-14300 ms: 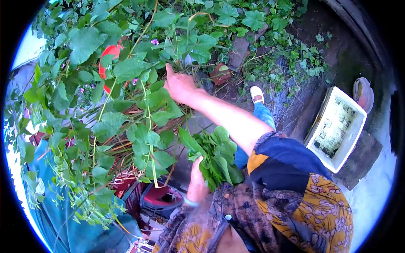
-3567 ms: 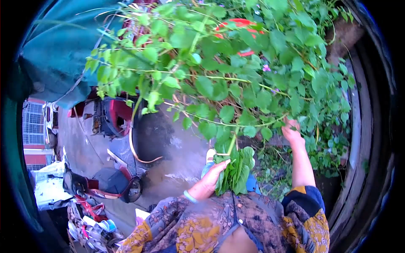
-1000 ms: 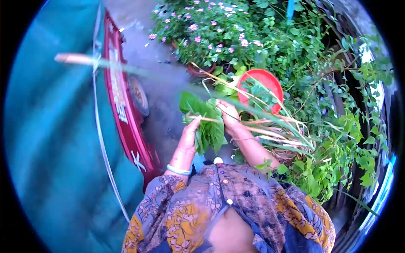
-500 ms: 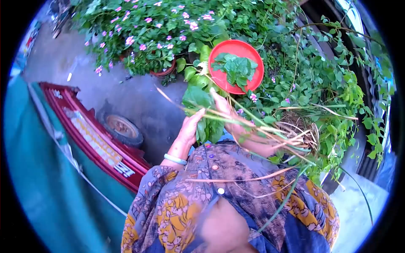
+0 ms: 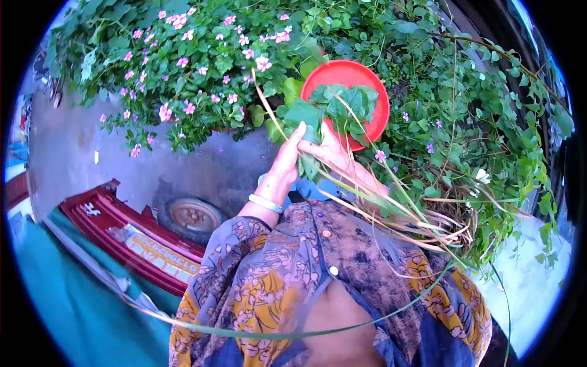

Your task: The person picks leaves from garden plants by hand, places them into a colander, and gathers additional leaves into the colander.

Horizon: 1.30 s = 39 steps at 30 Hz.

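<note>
My left hand [image 5: 286, 160], with a pale bracelet [image 5: 266, 203] on its wrist, is closed round a bunch of green leaves [image 5: 304, 115]. My right hand [image 5: 332, 151] meets it from the other side, gripping the same bunch, and the fingers of both touch. Leaf ends stick out above and below the hands. Long dry grass strands [image 5: 440, 229] lie across my right forearm, and some run up past the hands. Just beyond my right hand is a red plate [image 5: 382, 116] with loose green leaves [image 5: 351, 110] on it.
Pink-flowered plants [image 5: 183, 79] fill the far left, and leafy vines [image 5: 489, 134] the right. At the left are a dark red vehicle panel [image 5: 143, 238], a wheel [image 5: 194, 215] and a teal cover [image 5: 79, 287]. Grey ground [image 5: 122, 165] shows between.
My hands have come together round the leaf bunch. A long green blade now curves across my lap. The view has shifted, and the vehicle panel sits lower.
</note>
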Motion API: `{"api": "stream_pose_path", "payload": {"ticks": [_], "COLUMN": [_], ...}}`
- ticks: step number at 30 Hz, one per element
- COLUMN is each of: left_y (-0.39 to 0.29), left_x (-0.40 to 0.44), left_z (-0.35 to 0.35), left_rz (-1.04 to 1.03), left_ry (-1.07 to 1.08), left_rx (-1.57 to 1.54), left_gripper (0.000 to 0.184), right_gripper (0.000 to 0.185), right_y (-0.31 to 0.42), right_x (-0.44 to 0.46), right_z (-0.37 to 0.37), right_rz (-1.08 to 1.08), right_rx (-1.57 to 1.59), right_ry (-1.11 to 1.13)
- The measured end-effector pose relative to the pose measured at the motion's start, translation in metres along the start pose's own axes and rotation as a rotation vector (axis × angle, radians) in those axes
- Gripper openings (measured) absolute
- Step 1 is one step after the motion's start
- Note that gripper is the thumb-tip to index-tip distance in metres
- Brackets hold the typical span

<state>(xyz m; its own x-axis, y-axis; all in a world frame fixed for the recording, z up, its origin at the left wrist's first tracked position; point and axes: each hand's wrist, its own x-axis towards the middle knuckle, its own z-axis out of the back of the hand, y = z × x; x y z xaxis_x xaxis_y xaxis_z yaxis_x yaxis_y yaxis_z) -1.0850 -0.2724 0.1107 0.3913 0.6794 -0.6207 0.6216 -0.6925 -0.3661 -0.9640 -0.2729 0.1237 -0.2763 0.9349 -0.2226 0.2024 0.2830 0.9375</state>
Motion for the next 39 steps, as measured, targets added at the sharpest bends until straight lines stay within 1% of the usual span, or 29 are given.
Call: {"api": "stream_pose_path", "payload": {"ticks": [1, 2, 5, 6, 7, 9, 10, 12, 13, 14, 15, 17, 19, 20, 21, 22, 23, 25, 26, 27, 29, 30, 31, 33, 34, 36, 37, 39], "left_y": [-0.006, -0.009, -0.02, -0.023, -0.03, -0.043, -0.052, -0.05, -0.058, -0.065, -0.072, -0.08, -0.082, -0.082, -0.085, -0.092, -0.099, -0.108, -0.108, -0.106, -0.11, -0.108, -0.107, -0.097, -0.087, -0.073, -0.076, -0.072], "left_x": [0.008, 0.017, 0.051, 0.058, 0.07, 0.092, 0.103, 0.135, 0.145, 0.151, 0.153, 0.164, 0.18, 0.181, 0.183, 0.181, 0.178, 0.173, 0.174, 0.17, 0.173, 0.175, 0.177, 0.184, 0.185, 0.197, 0.2, 0.213], "left_z": [-0.005, -0.009, -0.021, -0.026, -0.032, -0.048, -0.058, -0.05, -0.057, -0.058, -0.058, -0.057, -0.028, -0.024, -0.004, 0.004, 0.013, 0.027, 0.038, 0.04, 0.05, 0.053, 0.054, 0.059, 0.047, 0.056, 0.047, 0.05], "left_rz": [0.045, 0.049, 0.101, 0.129, 0.155, 0.211, 0.241, 0.269, 0.272, 0.278, 0.313, 0.368, 0.393, 0.396, 0.4, 0.423, 0.441, 0.479, 0.491, 0.488, 0.517, 0.524, 0.531, 0.524, 0.521, 0.503, 0.488, 0.44], "left_ry": [0.014, 0.045, 0.077, 0.148, 0.147, 0.153, 0.146, 0.187, 0.208, 0.17, 0.07, -0.117, -0.045, -0.02, 0.036, 0.031, 0.009, -0.036, -0.07, -0.085, -0.132, -0.138, -0.144, -0.08, -0.089, -0.07, -0.07, -0.07], "left_rx": [-0.001, -0.005, -0.062, -0.068, -0.041, 0.017, 0.057, 0.073, 0.086, 0.184, 0.237, 0.355, 0.362, 0.33, 0.322, 0.335, 0.343, 0.348, 0.365, 0.363, 0.384, 0.388, 0.389, 0.422, 0.45, 0.528, 0.588, 0.592], "left_gripper": [0.051, 0.053, 0.052, 0.053, 0.051, 0.048, 0.05, 0.054, 0.056, 0.062, 0.062, 0.061, 0.063, 0.063, 0.064, 0.061, 0.059, 0.056, 0.053, 0.051, 0.047, 0.049, 0.052, 0.048, 0.046, 0.044, 0.043, 0.042], "right_gripper": [0.061, 0.069, 0.063, 0.058, 0.054, 0.051, 0.05, 0.052, 0.054, 0.053, 0.052, 0.052, 0.056, 0.058, 0.06, 0.064, 0.078, 0.092, 0.101, 0.101, 0.101, 0.101, 0.1, 0.098, 0.094, 0.077, 0.069, 0.061], "right_y": [0.001, 0.001, 0.009, 0.003, 0.013, 0.017, 0.024, 0.02, 0.017, 0.009, 0.01, -0.009, -0.031, -0.012, -0.004, -0.023, -0.019, -0.048, -0.061, -0.064, -0.07, -0.07, -0.076, -0.085, -0.076, -0.048, -0.041, -0.033], "right_x": [0.006, 0.013, 0.035, 0.038, 0.049, 0.066, 0.075, 0.087, 0.093, 0.098, 0.102, 0.106, 0.105, 0.105, 0.106, 0.103, 0.108, 0.115, 0.117, 0.113, 0.115, 0.111, 0.107, 0.104, 0.103, 0.108, 0.11, 0.105], "right_z": [0.005, 0.008, 0.024, 0.034, 0.035, 0.048, 0.049, 0.063, 0.075, 0.086, 0.091, 0.118, 0.147, 0.157, 0.155, 0.169, 0.165, 0.167, 0.17, 0.176, 0.174, 0.173, 0.173, 0.178, 0.186, 0.185, 0.185, 0.193], "right_rz": [0.024, 0.011, 0.046, 0.0, 0.037, -0.034, -0.068, -0.104, -0.109, -0.092, -0.087, -0.153, 0.003, -0.036, -0.052, -0.166, -0.228, -0.254, -0.361, -0.381, -0.381, -0.361, -0.351, -0.322, -0.297, -0.198, -0.142, -0.061], "right_rx": [-0.067, -0.012, -0.122, -0.201, -0.095, -0.213, -0.098, 0.086, 0.182, 0.126, 0.184, -0.026, -0.406, -0.562, -0.717, -0.872, -0.847, -0.897, -0.894, -0.89, -0.878, -0.813, -0.812, -0.816, -0.718, -0.17, 0.108, 0.169], "right_ry": [-0.037, -0.066, -0.164, -0.24, -0.277, -0.431, -0.499, -0.598, -0.639, -0.72, -0.8, -0.955, -1.05, -1.059, -1.095, -1.137, -1.144, -1.133, -1.136, -1.147, -1.233, -1.195, -1.193, -1.189, -1.197, -1.31, -1.344, -1.348]}}
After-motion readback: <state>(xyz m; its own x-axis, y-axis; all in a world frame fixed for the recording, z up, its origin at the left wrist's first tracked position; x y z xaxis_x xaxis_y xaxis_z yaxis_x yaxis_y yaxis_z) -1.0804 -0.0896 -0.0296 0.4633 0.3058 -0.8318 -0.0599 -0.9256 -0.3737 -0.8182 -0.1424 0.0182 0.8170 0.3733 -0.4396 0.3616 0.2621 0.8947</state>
